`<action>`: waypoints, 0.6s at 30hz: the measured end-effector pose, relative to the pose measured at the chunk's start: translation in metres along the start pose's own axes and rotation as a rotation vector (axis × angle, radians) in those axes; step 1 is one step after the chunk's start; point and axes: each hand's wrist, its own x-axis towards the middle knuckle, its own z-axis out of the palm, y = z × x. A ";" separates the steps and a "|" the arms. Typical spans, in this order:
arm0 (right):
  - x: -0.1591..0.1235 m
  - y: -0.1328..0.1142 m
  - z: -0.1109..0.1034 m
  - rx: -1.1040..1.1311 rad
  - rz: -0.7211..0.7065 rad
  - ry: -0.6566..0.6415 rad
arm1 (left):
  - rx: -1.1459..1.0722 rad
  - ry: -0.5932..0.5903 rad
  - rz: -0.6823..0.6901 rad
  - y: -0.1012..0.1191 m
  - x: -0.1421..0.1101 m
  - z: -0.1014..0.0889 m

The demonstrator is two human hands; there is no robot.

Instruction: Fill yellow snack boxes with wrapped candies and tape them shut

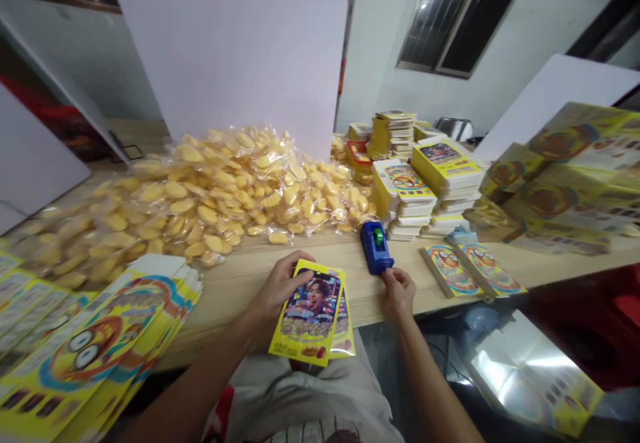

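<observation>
My left hand (283, 290) is closed on two flat yellow printed boxes (305, 316), thumb on top, fingers behind. They overlap like a fan above my lap, at the table's front edge. The front one carries a picture of a person eating. My right hand (399, 291) pinches at the cutter end of a blue tape dispenser (374, 246), which stands on the table with a green-cored roll in it. Fingertips are together at the tape's end; the clear strip itself is too fine to make out.
A big heap of clear-wrapped yellow pieces (225, 190) covers the table's back left. Flat yellow boxes (100, 343) lie at the left front. Stacked boxes (405, 196), a red basket (359, 156) and two small stacks (453, 270) are right. Larger cartons (565, 176) stand far right.
</observation>
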 end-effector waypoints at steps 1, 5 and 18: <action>-0.002 0.000 -0.001 0.014 0.024 0.029 | 0.006 -0.025 -0.008 0.002 0.001 -0.001; -0.012 -0.031 0.001 0.074 0.121 -0.087 | 0.136 -0.173 -0.017 0.011 0.006 -0.010; -0.019 -0.152 0.078 -0.330 -0.182 -1.459 | 0.303 -0.515 -0.071 0.015 0.002 -0.019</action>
